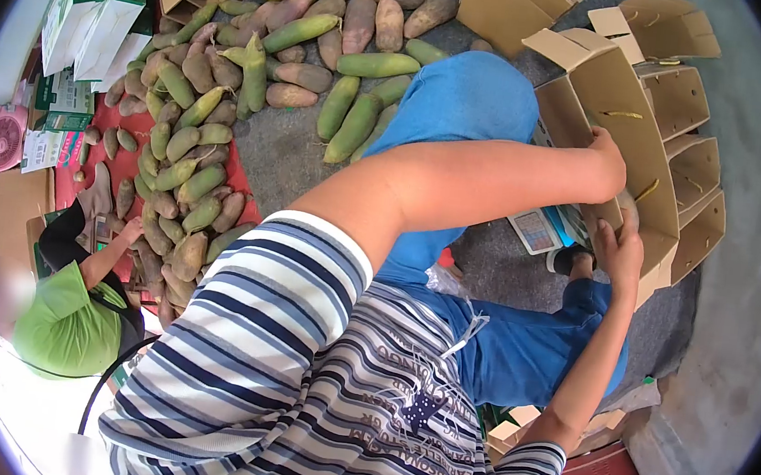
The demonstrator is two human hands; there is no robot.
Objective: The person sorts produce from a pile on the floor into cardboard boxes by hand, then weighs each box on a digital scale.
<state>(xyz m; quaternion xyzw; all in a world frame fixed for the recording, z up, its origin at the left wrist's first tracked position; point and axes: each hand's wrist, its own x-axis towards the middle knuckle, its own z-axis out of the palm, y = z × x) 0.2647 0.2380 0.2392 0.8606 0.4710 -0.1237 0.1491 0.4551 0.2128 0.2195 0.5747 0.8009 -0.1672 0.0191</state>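
Right now we have both hands on an open cardboard box that lies tipped on its side. Our left hand presses flat, fingers spread, against the box's brown side panel, and our right hand sits just below it, gripping the lower edge of the same box with the fingers curled around the flap. Beyond the fingertips of both hands stands a row of more open boxes, touching one another. Just beneath our right hand, a small weighing scale rests on the grey floor. Well behind our left forearm spreads a pile of green and brownish papayas, where a person in a green shirt reaches in.
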